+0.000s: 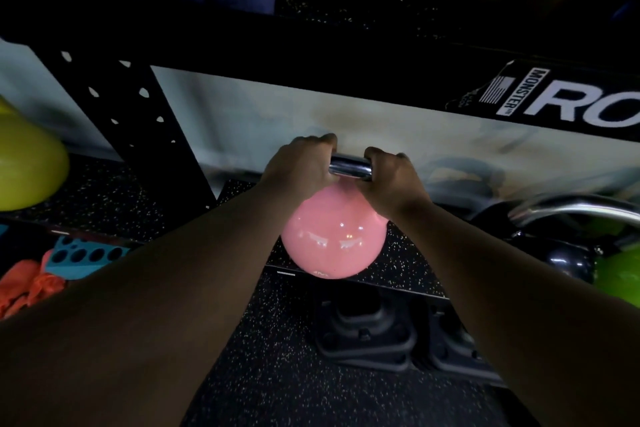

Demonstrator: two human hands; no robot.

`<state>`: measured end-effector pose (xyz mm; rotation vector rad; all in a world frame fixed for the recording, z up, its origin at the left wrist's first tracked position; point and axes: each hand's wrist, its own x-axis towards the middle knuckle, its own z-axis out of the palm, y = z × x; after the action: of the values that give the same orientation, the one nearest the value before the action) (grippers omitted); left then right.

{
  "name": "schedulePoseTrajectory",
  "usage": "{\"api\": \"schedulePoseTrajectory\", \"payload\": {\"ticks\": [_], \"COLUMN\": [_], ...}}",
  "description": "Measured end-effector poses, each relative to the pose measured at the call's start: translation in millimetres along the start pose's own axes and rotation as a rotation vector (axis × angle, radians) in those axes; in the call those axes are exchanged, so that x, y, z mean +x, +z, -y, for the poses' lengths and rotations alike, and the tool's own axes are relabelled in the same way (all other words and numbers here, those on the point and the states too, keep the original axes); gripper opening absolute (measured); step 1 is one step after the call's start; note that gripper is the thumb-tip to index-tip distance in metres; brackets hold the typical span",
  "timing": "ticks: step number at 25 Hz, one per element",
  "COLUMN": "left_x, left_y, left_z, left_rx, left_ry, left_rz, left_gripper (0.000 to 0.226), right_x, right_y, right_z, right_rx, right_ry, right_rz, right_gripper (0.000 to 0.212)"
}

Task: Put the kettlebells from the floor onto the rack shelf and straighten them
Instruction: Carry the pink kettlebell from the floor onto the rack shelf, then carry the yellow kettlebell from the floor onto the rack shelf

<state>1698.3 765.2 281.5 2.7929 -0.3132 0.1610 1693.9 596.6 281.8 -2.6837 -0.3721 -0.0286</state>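
Note:
A glossy pink kettlebell (332, 243) with a chrome handle (349, 167) is at the centre, at the front edge of the speckled black rack shelf (408, 263). Whether it rests on the shelf or hangs just above it I cannot tell. My left hand (301, 163) grips the left end of the handle and my right hand (394, 180) grips the right end. A green kettlebell (620, 274) with a chrome handle and a black kettlebell (568, 263) stand on the shelf at the right. A yellow-green kettlebell (27, 163) sits at the far left.
A black perforated rack upright (138, 114) rises left of the pink bell, and a black crossbeam (346, 55) with white lettering runs above. Black rack feet (367, 333) are bolted to the speckled floor below. A teal holed block (83, 256) and orange cloth (27, 284) lie at lower left.

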Motion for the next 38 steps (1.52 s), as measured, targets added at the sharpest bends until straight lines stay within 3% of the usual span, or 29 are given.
{"api": "schedulePoseTrajectory", "payload": {"ticks": [3,5,7,9,16,19,27,33,36,38], "left_x": [-4.8,-19.6,-45.3,-94.9,-365.2,-515.4,-902.6,-1069.5,-1129.0,-1151.3], "left_y": [-14.9,-27.9,-39.7,-46.3,-44.1,-38.7,28.4,102.0,148.6,176.4], "left_z": [-3.9,1.3,12.6,32.3,98.0,105.7,-5.1,-75.1,-82.0,-76.9], "left_rx": [0.103,0.044,-0.067,-0.151,-0.207,-0.218,-0.313,-0.357,-0.361,-0.369], "left_ry": [-0.024,-0.042,-0.128,-0.243,-0.744,-1.034,-1.629,-1.825,-1.879,-1.892], "left_rz": [0.048,0.032,-0.01,-0.037,0.002,-0.05,-0.142,-0.101,-0.048,-0.013], "left_gripper": [0.05,0.067,0.071,0.066,0.056,0.054,0.047,0.053,0.061,0.064], "right_x": [-1.2,-7.4,-20.6,-38.6,-152.3,-242.4,-535.8,-725.2,-803.0,-835.9], "right_y": [-18.5,-27.3,-26.7,-9.5,121.2,182.0,306.0,391.6,439.3,466.1], "right_z": [6.5,21.2,37.3,61.2,198.9,270.4,368.3,384.1,381.4,376.2], "right_rx": [-0.2,-0.175,-0.12,-0.095,0.055,0.084,-0.001,-0.078,-0.144,-0.127], "right_ry": [-0.037,-0.168,-0.296,-0.443,-0.84,-1.035,-1.394,-1.526,-1.586,-1.579], "right_rz": [0.101,0.021,-0.119,-0.129,0.382,0.579,0.997,1.18,1.258,1.223], "right_gripper": [0.058,0.075,0.067,0.055,0.036,0.032,0.033,0.032,0.033,0.028]}}
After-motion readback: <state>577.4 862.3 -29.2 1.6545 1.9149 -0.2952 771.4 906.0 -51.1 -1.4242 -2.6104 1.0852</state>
